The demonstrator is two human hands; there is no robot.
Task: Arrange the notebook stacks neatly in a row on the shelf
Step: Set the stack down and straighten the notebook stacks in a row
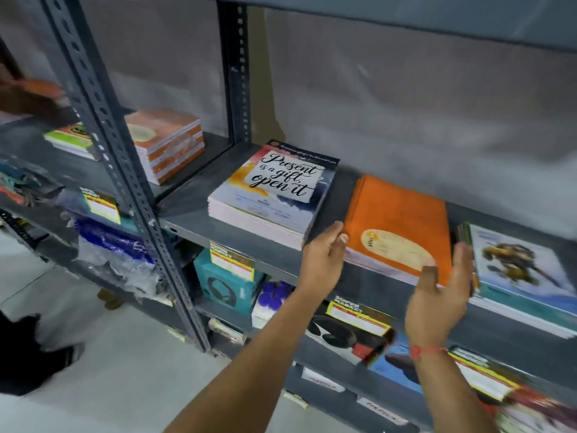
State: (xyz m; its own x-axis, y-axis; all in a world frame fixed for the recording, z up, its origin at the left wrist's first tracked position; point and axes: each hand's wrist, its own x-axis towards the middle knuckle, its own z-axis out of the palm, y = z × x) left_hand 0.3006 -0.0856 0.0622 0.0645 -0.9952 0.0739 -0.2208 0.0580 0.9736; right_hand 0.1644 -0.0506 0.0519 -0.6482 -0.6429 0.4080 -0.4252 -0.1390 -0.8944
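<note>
At centre right of the frame, the orange notebook stack (pixel 402 220) is lying on the grey shelf (pixel 193 214), with the left hand (pixel 323 260) and right hand (pixel 437 298) flanking its front corners, fingers spread, gripping nothing

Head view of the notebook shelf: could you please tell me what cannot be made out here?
- Rightmost notebook stack: cut off by the right frame edge; cover picture blurred.
- Orange notebook stack: the right hand hides its front right corner; label text too small to read.
- Left hand: touches that stack's left edge; any grip underneath is hidden.
- Far-left stack: partly behind the shelf upright, blurred.
</note>
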